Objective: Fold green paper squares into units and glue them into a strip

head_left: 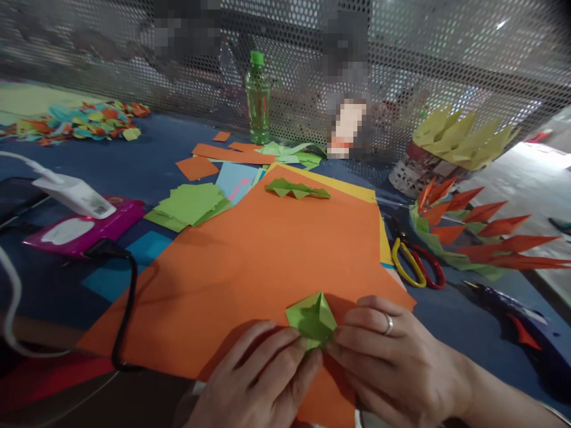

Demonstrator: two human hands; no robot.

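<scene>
A small square of green paper (310, 321), creased with folds, lies over the large orange sheets (267, 255) near the table's front edge. My left hand (263, 374) pinches its lower left edge between thumb and fingers. From the right, my right hand (392, 351), with a ring on one finger, grips the lower right corner. Farther back on the orange paper rests a folded green paper strip (297, 189) with pointed peaks. A stack of green paper squares (190, 205) sits to the left of the orange sheets.
Yellow-and-red scissors (417, 261), a glue gun (521, 327) and an orange-and-green paper crown (482, 226) stand right. A yellow paper crown (464, 137) tops a can. Left are a magenta power strip (89, 226) with cables and folded paper pieces (84, 122). A green bottle (257, 101) stands behind.
</scene>
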